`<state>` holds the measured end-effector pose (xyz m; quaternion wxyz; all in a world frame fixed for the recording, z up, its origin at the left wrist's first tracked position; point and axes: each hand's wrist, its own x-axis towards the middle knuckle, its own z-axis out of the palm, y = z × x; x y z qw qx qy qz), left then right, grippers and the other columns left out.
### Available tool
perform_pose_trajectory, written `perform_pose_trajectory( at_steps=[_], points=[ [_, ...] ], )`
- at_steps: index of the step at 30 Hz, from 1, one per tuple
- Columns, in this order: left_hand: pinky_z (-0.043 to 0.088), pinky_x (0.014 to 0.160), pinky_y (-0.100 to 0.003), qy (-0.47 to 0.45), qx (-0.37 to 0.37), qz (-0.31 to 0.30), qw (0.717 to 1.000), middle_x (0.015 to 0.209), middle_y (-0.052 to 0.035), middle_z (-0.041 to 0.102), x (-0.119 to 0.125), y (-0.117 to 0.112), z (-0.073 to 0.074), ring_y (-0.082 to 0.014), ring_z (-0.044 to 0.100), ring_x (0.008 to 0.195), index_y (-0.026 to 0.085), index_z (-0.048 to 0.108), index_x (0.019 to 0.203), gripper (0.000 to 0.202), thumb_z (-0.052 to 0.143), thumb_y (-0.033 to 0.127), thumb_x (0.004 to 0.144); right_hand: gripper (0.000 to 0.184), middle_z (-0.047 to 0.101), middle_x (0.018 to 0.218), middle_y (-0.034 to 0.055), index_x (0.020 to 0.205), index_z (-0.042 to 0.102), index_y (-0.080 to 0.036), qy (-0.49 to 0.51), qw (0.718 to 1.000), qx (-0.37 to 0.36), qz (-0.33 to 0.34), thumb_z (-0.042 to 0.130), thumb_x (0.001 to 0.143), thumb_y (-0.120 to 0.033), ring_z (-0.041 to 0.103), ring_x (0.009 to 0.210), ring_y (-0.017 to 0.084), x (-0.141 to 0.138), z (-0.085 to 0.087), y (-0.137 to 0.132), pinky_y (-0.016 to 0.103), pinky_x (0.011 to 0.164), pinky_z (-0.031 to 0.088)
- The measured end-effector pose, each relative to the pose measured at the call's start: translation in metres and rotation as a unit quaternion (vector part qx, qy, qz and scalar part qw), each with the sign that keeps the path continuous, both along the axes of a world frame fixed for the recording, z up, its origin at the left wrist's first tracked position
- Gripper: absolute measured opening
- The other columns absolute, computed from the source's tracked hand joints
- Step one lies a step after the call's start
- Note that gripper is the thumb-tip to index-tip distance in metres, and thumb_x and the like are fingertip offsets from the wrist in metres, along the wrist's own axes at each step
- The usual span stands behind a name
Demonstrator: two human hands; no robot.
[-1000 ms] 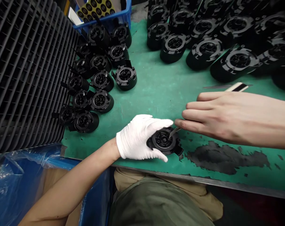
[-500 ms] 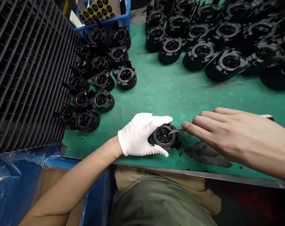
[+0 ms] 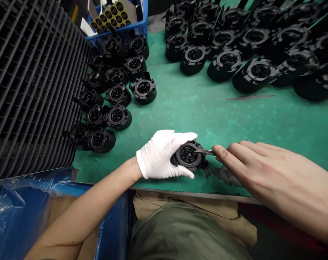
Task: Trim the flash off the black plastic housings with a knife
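My left hand (image 3: 164, 155), in a white glove, is closed around the side of a round black plastic housing (image 3: 190, 155), thumb and fingers on opposite edges. The housing's ribbed round face is turned up, with a tab jutting out at its lower right. My bare right hand (image 3: 256, 166) grips a slim craft knife (image 3: 206, 152). Only the knife's pointed metal blade shows, its tip at the right part of the housing's face; the handle is hidden by the hand.
Several similar black housings (image 3: 144, 88) stand in a group at left, and more rows (image 3: 229, 61) at back right. A blue bin (image 3: 120, 29) holds a sheet of round stickers (image 3: 111, 17). Black grid racks (image 3: 36, 79) rise at left. The green table (image 3: 177, 108) ends near my body.
My right hand has shifted slightly down and right and turned, hiding the knife handle end seen before. The blade stays at the housing's face. My left hand keeps its hold.
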<state>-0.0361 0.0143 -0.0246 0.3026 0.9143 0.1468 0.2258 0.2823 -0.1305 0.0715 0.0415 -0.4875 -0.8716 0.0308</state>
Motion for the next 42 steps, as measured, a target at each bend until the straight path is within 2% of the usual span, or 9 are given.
perform_pose_trajectory(
  at_steps=[2,5,10,13,20,27,32,36,42],
  points=[
    [0.072,0.128,-0.064,0.011,-0.007,0.004,1.000,0.164,-0.0267,0.089,0.000,0.000,0.000,-0.0457,0.095,0.135,0.022,0.061,0.185,0.124,0.078,0.112,0.101,0.063,0.077,0.097,0.0109,0.148,0.084,-0.018,0.004,0.999,0.012,0.035,0.060,0.092,-0.003,0.075,0.079,0.035,0.000,0.001,-0.001,0.052,0.075,0.066],
    [0.072,0.128,-0.065,0.016,-0.011,0.004,1.000,0.165,-0.0267,0.089,0.000,0.000,0.002,-0.0462,0.095,0.136,0.022,0.062,0.184,0.122,0.078,0.111,0.102,0.058,0.072,0.095,0.0088,0.148,0.081,-0.022,0.032,0.999,0.032,-0.015,0.065,0.094,-0.010,0.073,0.076,0.034,0.000,-0.007,-0.013,0.050,0.067,0.059],
    [0.068,0.134,-0.067,0.034,-0.010,-0.002,0.999,0.171,-0.0293,0.085,-0.002,-0.001,0.003,-0.0489,0.091,0.147,0.021,0.058,0.187,0.124,0.084,0.106,0.102,0.080,0.074,0.104,0.0096,0.177,0.061,-0.021,0.045,0.996,0.042,-0.059,0.062,0.096,-0.019,0.076,0.082,0.036,-0.001,-0.029,-0.037,0.047,0.060,0.053],
    [0.065,0.139,-0.066,0.037,-0.003,0.002,0.999,0.175,-0.0295,0.083,-0.003,-0.002,0.003,-0.0492,0.089,0.152,0.022,0.056,0.189,0.123,0.085,0.105,0.103,0.079,0.075,0.103,0.0099,0.182,0.055,-0.021,0.064,0.994,0.047,-0.071,0.056,0.103,-0.019,0.075,0.078,0.035,-0.005,-0.029,-0.040,0.045,0.057,0.052],
    [0.065,0.139,-0.065,0.023,0.013,0.002,1.000,0.175,-0.0291,0.083,-0.004,-0.004,0.003,-0.0482,0.090,0.148,0.022,0.053,0.190,0.122,0.081,0.105,0.105,0.063,0.074,0.098,0.0050,0.174,0.058,-0.019,0.063,0.996,0.020,-0.053,0.043,0.114,-0.007,0.074,0.067,0.028,-0.009,-0.014,-0.029,0.039,0.055,0.056],
    [0.064,0.139,-0.067,0.045,0.001,0.002,0.999,0.175,-0.0299,0.083,-0.005,-0.004,0.003,-0.0494,0.088,0.151,0.022,0.054,0.190,0.125,0.084,0.106,0.103,0.050,0.075,0.098,0.0061,0.166,0.065,-0.010,0.056,0.998,0.014,-0.036,0.044,0.121,-0.008,0.077,0.068,0.025,-0.008,-0.020,-0.027,0.038,0.057,0.060],
    [0.064,0.140,-0.067,0.032,0.004,0.002,0.999,0.175,-0.0291,0.083,-0.004,-0.005,0.001,-0.0489,0.089,0.150,0.022,0.053,0.191,0.126,0.084,0.106,0.103,0.056,0.074,0.096,0.0048,0.165,0.067,-0.013,0.078,0.996,0.025,-0.044,0.045,0.114,-0.006,0.075,0.065,0.026,-0.008,-0.022,-0.025,0.040,0.054,0.059],
    [0.065,0.138,-0.064,0.001,0.014,-0.002,1.000,0.174,-0.0298,0.084,-0.004,-0.005,0.003,-0.0471,0.090,0.148,0.020,0.052,0.191,0.122,0.082,0.103,0.107,0.064,0.076,0.097,0.0085,0.163,0.066,-0.011,0.047,0.998,0.046,-0.024,0.044,0.104,-0.001,0.079,0.068,0.030,-0.013,-0.010,-0.022,0.043,0.053,0.061],
    [0.065,0.140,-0.068,0.029,0.014,0.001,0.999,0.175,-0.0295,0.083,-0.004,-0.004,0.002,-0.0487,0.089,0.151,0.021,0.054,0.191,0.125,0.080,0.107,0.104,0.079,0.081,0.101,0.0095,0.165,0.065,-0.015,0.030,0.998,0.051,-0.015,0.046,0.091,0.003,0.085,0.075,0.033,-0.017,0.002,-0.020,0.043,0.051,0.063]
  ],
)
